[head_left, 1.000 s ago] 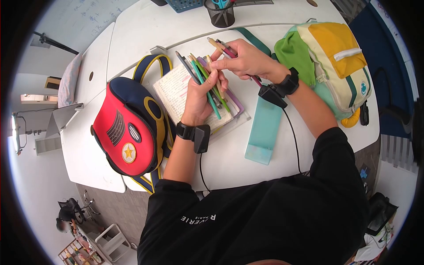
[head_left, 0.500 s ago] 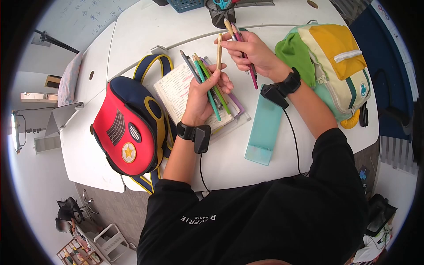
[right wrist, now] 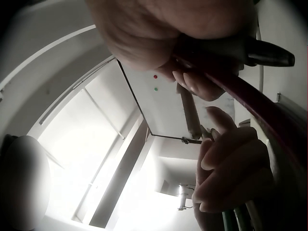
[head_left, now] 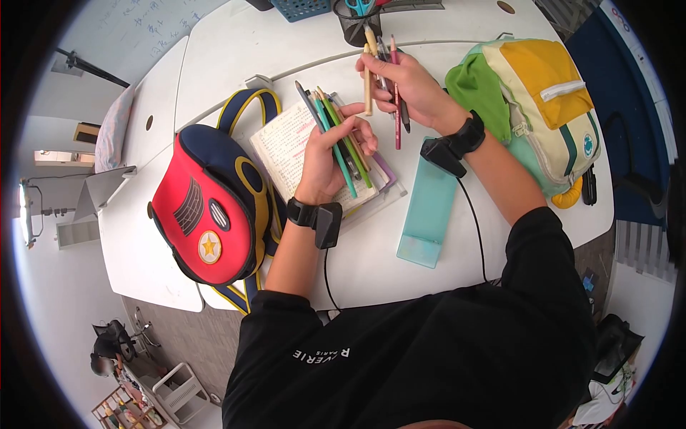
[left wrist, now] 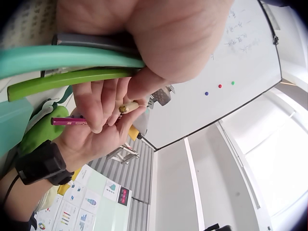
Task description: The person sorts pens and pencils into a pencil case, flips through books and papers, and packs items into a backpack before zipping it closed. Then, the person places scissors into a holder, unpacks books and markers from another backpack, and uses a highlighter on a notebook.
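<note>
My left hand [head_left: 320, 168] grips a bundle of pens and pencils over an open notebook [head_left: 280, 146]. In the left wrist view, a teal pen [left wrist: 53, 60], a lime-green pencil [left wrist: 67, 82] and a grey one [left wrist: 91, 42] pass under the palm. To the right and farther forward, my right hand [head_left: 421, 89] holds several writing tools: a magenta pencil [head_left: 397, 125], a dark-tipped pen [right wrist: 269, 52] and a pale wooden pencil [head_left: 368, 89] pinched by thumb and fingers. That wooden pencil is clear of the left hand's bundle in the head view.
A translucent teal case [head_left: 427, 207] lies right of the notebook. The red and navy backpack [head_left: 214, 200] stands left, a green, cream and yellow bag [head_left: 536, 107] right. Behind the hands is a black mesh pen cup [head_left: 350, 30] with scissors. Cables run from both wrist cameras.
My right hand drew the wooden pencil out of the left hand's bundle, moving up and away, and now holds it beside its other pencils. The left hand stays over the notebook.
</note>
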`<action>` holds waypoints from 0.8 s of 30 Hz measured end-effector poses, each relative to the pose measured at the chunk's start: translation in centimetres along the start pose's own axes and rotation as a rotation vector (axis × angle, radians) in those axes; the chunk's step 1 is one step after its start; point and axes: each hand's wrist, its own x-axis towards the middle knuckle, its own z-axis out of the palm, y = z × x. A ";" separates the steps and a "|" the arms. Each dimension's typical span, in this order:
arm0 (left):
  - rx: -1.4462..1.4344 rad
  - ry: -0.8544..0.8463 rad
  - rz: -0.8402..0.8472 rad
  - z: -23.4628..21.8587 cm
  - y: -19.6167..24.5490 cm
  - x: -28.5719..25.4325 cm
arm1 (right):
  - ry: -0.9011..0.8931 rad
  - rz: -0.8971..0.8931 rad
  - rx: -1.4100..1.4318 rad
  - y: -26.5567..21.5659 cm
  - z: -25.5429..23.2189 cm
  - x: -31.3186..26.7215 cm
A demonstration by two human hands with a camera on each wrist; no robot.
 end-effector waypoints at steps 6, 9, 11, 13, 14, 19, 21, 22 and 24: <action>-0.096 0.023 -0.031 0.1 0.3 -0.2 | 0.070 -0.023 0.129 -0.7 0.9 -0.4; -0.109 0.019 -0.048 -0.3 0.4 -0.3 | 0.002 0.022 0.048 -0.7 0.4 -0.6; -0.130 -0.009 -0.060 -0.4 0.4 -0.3 | -0.057 0.076 0.010 -0.9 -0.4 -0.4; -0.118 -0.029 -0.085 -0.5 0.6 -0.3 | -0.116 0.130 -0.030 -1.0 -0.3 -0.5; -0.105 -0.048 -0.110 -0.5 0.6 -0.4 | -0.075 0.082 -0.233 -0.9 0.2 -0.8; -0.088 -0.043 -0.112 0.0 0.5 -0.5 | -0.041 0.001 -0.630 -0.3 1.0 -0.9; -0.065 -0.030 -0.105 0.1 0.4 -0.5 | -0.119 -0.147 -0.916 -0.1 0.9 -0.8; -0.028 -0.004 -0.097 0.1 0.3 -0.5 | -0.118 -0.147 -0.916 -0.2 1.0 -0.9; 0.010 0.021 -0.091 -0.2 0.2 -0.5 | -0.194 -0.132 -0.910 -0.4 1.5 -1.3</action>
